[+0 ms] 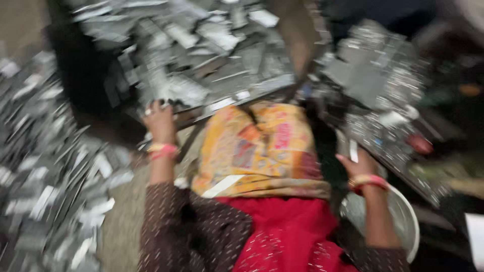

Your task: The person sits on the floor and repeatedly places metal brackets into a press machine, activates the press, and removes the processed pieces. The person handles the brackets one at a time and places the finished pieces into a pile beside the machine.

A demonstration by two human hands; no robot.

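The view is blurred by motion. My left hand (159,121), with a ring and pink and yellow bangles, reaches forward onto the near edge of a big heap of flat grey metal pieces (201,55); its fingers lie among the pieces and their grip is unclear. My right hand (356,163), with a red bangle, is raised at the right and pinches a small pale metal strip (353,150). A yellow patterned cloth (262,151) lies between my arms over a red garment (287,231).
More grey metal pieces are piled at the left (45,171) and at the upper right (373,80). A round metal bowl (411,221) sits under my right forearm. A red object (419,144) lies at the right.
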